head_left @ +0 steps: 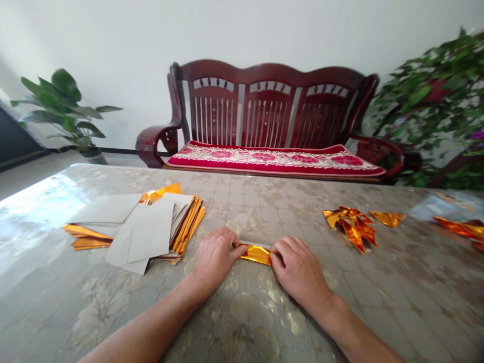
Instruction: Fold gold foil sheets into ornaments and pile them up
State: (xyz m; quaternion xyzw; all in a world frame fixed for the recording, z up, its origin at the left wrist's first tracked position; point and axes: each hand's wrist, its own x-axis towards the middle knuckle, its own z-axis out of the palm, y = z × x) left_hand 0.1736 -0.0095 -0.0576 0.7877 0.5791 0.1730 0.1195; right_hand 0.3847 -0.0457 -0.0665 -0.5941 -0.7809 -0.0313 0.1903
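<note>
A sheet of gold foil paper (257,254) lies on the table between my hands, its near edge turned over so that a shiny gold strip faces up and the plain grey side shows behind it. My left hand (218,252) pinches the left end of the strip between thumb and fingers. At the right end, my right hand (297,262) grips it the same way, fingers curled. Both hands rest low on the tabletop, and the fingers hide the ends of the paper.
To the left lies a loose stack of grey-backed gold paper sheets (145,232). Several folded gold foil pieces (353,227) sit at the right, near a clear plastic bag (446,205). Behind the patterned table (242,322) stand a wooden bench (268,111) and potted plants (68,108).
</note>
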